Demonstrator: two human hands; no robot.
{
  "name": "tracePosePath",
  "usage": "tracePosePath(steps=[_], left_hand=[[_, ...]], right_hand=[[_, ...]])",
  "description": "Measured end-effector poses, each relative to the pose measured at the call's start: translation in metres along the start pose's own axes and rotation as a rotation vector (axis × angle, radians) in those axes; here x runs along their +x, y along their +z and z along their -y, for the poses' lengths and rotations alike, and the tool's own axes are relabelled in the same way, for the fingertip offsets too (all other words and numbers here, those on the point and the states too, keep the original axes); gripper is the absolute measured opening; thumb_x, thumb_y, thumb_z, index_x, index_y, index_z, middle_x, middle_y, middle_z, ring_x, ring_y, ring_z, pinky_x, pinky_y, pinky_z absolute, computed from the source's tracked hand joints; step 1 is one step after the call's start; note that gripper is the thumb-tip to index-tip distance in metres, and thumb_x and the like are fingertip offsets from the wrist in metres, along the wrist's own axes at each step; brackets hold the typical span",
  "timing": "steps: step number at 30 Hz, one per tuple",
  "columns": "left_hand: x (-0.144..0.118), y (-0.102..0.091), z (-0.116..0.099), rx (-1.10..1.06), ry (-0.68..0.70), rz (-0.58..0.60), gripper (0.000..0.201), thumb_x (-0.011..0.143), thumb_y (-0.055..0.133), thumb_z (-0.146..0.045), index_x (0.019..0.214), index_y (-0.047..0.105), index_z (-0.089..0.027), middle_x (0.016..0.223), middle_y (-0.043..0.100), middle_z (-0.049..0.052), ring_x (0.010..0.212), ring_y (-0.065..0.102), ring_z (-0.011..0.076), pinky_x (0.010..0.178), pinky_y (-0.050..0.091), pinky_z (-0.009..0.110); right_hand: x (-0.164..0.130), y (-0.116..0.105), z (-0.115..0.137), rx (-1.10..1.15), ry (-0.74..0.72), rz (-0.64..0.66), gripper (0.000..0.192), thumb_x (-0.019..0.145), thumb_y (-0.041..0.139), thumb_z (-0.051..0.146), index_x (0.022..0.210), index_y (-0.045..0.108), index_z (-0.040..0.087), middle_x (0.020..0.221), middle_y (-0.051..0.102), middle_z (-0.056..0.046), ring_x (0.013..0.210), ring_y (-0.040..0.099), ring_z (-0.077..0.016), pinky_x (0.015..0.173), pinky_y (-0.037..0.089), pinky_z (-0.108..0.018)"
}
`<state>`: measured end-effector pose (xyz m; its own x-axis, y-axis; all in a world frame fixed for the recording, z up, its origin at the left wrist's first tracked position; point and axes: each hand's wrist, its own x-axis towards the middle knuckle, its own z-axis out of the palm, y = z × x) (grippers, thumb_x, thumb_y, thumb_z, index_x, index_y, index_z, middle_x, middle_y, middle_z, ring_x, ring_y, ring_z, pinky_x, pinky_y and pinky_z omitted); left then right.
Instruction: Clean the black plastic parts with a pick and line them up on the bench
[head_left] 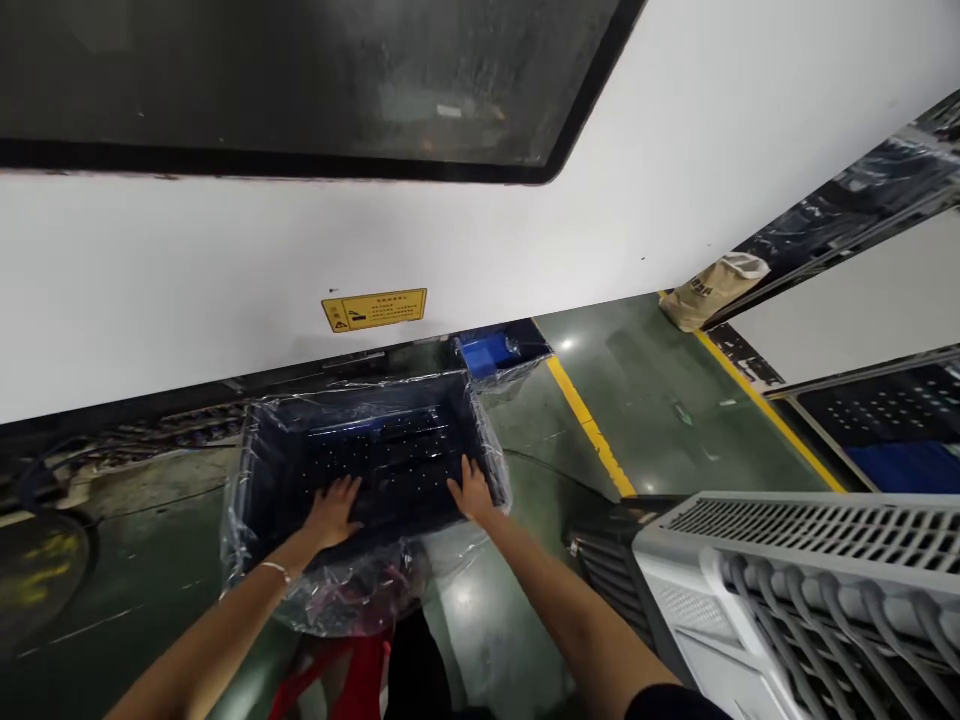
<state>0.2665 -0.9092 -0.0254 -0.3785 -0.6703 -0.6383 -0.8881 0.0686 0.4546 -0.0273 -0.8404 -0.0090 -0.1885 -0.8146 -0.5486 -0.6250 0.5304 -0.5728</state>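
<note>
Fingers of both hands lie spread and apart, pressed flat on the near rim of a dark blue crate (375, 450) rather than curled around anything. Her or his left hand (334, 512) rests on the near left part of that rim, a thin bracelet (276, 569) on the wrist; the right hand (471, 492) rests near the right corner, fingers pointing into the crate. A clear plastic liner (352, 590) is draped inside the crate and spills loosely over its edges, bunching just below the hands. The crate sits low, just in front of the person, on a green floor (660, 400), close under a white machine wall (225, 290) that carries a yellow warning label (374, 308) and a dark window (300, 80) above. Behind the crate's far right corner stands a smaller blue bin (487, 352), also wrapped in plastic. A yellow floor line (592, 430) runs off to the right of the crate. A grey slatted unit (810, 590) stands beside the right forearm, and a tan sack (712, 290) leans far back by the wall. Something red (360, 680) shows under the liner, too hidden to tell.
</note>
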Motion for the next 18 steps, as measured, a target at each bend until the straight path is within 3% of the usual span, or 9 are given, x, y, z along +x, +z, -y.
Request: tracePosePath(steps=[1,3,6,9,12,15,18], left_hand=[[0.01,0.018,-0.009,0.076,0.055,0.016,0.086,0.068,0.069,-0.036,0.146,0.038,-0.016,0.157,0.026,0.019,0.146,0.017,0.0365,0.116,0.01,0.058],[0.034,0.048,-0.022,0.21,0.153,0.041,0.082,0.071,0.064,-0.028,0.147,0.036,-0.017,0.158,0.023,0.017,0.148,0.011,0.0348,0.115,0.002,0.061],[0.071,0.079,-0.026,0.35,0.264,0.068,0.077,0.073,0.057,-0.02,0.147,0.037,-0.018,0.158,0.022,0.014,0.148,0.009,0.0339,0.113,-0.006,0.064],[0.099,0.102,-0.016,0.442,0.334,0.078,0.074,0.073,0.054,-0.017,0.146,0.039,-0.018,0.158,0.023,0.012,0.148,0.011,0.0317,0.115,-0.005,0.06],[0.115,0.125,-0.002,0.502,0.337,0.061,0.068,0.078,0.046,-0.015,0.145,0.041,-0.022,0.157,0.028,0.01,0.147,0.016,0.0311,0.116,0.001,0.06],[0.125,0.147,0.003,0.523,0.284,0.036,0.064,0.082,0.039,-0.012,0.145,0.041,-0.018,0.156,0.029,0.014,0.147,0.016,0.0348,0.113,0.002,0.066],[0.131,0.155,0.0,0.504,0.238,0.041,0.062,0.082,0.043,-0.015,0.144,0.042,-0.013,0.156,0.026,0.019,0.147,0.014,0.0377,0.112,0.005,0.068]], right_hand=[[-0.011,0.006,-0.003,-0.087,-0.05,0.043,0.055,0.093,0.053,0.033,0.142,0.041,0.01,0.149,0.037,-0.021,0.141,0.027,-0.0361,0.115,0.016,-0.056],[-0.029,0.017,-0.009,-0.234,-0.171,0.161,0.056,0.089,0.058,0.042,0.137,0.05,0.013,0.143,0.049,-0.018,0.137,0.034,-0.0338,0.116,0.014,-0.053],[-0.039,0.024,-0.02,-0.407,-0.319,0.303,0.062,0.078,0.067,0.054,0.129,0.058,0.02,0.128,0.063,-0.011,0.124,0.048,-0.0299,0.112,0.025,-0.048],[-0.027,0.028,-0.029,-0.548,-0.365,0.347,0.046,0.083,0.063,0.045,0.118,0.063,0.016,0.116,0.067,-0.013,0.113,0.055,-0.0289,0.099,0.039,-0.044],[-0.016,0.031,-0.035,-0.642,-0.376,0.362,0.03,0.088,0.057,0.035,0.104,0.066,0.012,0.105,0.069,-0.016,0.102,0.06,-0.0274,0.086,0.046,-0.039],[-0.013,0.032,-0.038,-0.68,-0.417,0.388,0.029,0.087,0.059,0.036,0.103,0.065,0.012,0.103,0.069,-0.014,0.099,0.061,-0.0257,0.082,0.047,-0.037],[-0.009,0.026,-0.039,-0.696,-0.45,0.411,0.028,0.088,0.058,0.036,0.103,0.064,0.013,0.102,0.069,-0.013,0.099,0.061,-0.0257,0.081,0.048,-0.037]])
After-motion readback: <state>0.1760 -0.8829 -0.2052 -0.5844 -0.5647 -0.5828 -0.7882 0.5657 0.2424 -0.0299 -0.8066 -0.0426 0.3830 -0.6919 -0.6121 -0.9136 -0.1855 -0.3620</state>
